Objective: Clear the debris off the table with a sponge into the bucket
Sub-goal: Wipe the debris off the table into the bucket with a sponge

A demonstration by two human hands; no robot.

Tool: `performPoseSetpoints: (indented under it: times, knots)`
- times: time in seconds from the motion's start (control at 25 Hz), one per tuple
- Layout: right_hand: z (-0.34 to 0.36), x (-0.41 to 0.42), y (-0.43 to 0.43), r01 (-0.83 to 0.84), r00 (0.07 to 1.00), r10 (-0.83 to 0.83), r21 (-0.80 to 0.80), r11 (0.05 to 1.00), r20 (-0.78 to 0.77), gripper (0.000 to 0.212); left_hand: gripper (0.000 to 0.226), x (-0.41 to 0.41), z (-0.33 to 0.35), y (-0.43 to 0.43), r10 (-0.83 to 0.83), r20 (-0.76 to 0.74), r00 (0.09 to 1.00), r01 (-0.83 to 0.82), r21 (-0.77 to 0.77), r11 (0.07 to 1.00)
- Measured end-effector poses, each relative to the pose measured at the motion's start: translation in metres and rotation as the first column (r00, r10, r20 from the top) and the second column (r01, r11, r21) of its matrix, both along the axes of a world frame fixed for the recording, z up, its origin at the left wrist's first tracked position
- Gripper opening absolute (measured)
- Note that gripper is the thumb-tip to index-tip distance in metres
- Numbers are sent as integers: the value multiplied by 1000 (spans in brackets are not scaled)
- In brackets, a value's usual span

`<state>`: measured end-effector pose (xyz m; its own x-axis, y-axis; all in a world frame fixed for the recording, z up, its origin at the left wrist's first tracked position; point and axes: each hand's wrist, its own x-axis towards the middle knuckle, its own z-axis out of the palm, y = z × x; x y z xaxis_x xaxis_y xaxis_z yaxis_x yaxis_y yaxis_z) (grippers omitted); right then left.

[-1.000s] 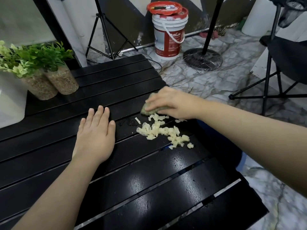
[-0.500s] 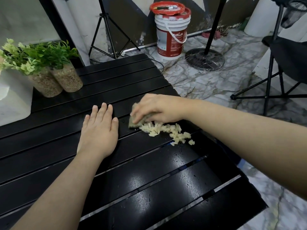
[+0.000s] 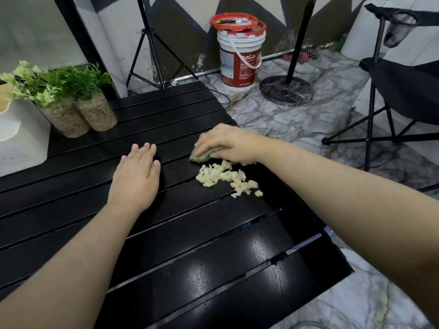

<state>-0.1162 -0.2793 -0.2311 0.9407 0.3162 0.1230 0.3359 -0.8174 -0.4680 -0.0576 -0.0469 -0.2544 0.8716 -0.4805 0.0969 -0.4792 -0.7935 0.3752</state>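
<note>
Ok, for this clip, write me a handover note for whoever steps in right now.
Left hand: open, flat on the table.
Right hand: grip on the sponge, pressing it down at the debris pile's far side.
The debris lies in one pale pile near the table's right edge, not yet swept off.
A lidded white bucket stands on the floor beyond the table; whether it is the target, I cannot tell.
Left: sweep the pile off into the bucket.

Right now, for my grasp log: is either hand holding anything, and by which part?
The right hand holds the sponge, fingers over its top. The left hand lies flat on the table, empty.
</note>
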Motion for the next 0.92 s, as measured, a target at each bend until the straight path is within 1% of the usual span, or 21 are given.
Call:
performPoseSetpoints:
  times: [0.08,0.12,0.16,0.24,0.28,0.36,0.44,0.56,0.6,0.64,0.68,0.72,0.76,0.8,0.84,0.88,0.92]
  knots:
    - [4,-22,-5,-40,998,40,16,999,-57,30,46,-18,6,4,-17,-13,1000,16,-29,999]
    - [7,-30,-10,-21,995,25,43,999,-99,31,46,-31,8,5,-26,-30,999,24,-40,999]
    - [9,-35,-15,21,994,-11,84,996,-113,31,46,-45,8,6,-36,-47,998,34,-45,998]
    - [10,-31,-22,140,990,-133,169,976,-55,31,47,-65,3,6,-57,-61,997,56,-20,998]
    - [9,-22,-22,203,979,-202,166,965,-26,31,48,-70,0,5,-55,-55,997,55,-3,998]
    - [6,-9,-14,290,957,-291,79,954,-1,30,49,-73,-6,3,-34,-35,999,35,19,999]
    - [2,-7,-7,260,966,-260,44,965,-1,30,50,-73,-9,2,-17,-14,1000,17,29,999]
    - [-2,-29,-7,101,994,-99,50,994,-45,30,50,-72,-12,2,-15,1,1000,15,40,999]
    - [-2,-36,-8,86,995,-83,62,994,-60,31,50,-72,-13,1,-21,4,1000,21,33,999]
    - [-1,-43,-9,112,993,-108,86,990,-50,31,50,-72,-11,-1,-32,-5,999,32,10,999]
    - [2,-48,-9,186,982,-186,138,973,-13,32,49,-71,-8,-1,-36,-42,998,34,-49,998]
    - [7,-54,-3,285,953,-301,228,931,39,33,48,-69,-2,0,-26,-105,994,12,-135,991]
    - [12,-59,8,382,901,-428,345,857,66,34,48,-67,3,5,-7,-160,987,-27,-212,977]
    - [17,-64,26,431,850,-519,452,781,88,34,47,-63,7,14,24,-161,987,-62,-235,970]
    - [20,-68,49,433,813,-566,509,744,137,33,47,-59,7,25,75,-107,991,-94,-181,979]
    - [17,-71,75,424,788,-582,508,750,201,32,47,-55,4,37,124,-42,991,-127,-89,988]
    - [10,-72,100,402,785,-565,486,776,253,31,48,-52,1,49,156,-10,988,-156,-5,988]
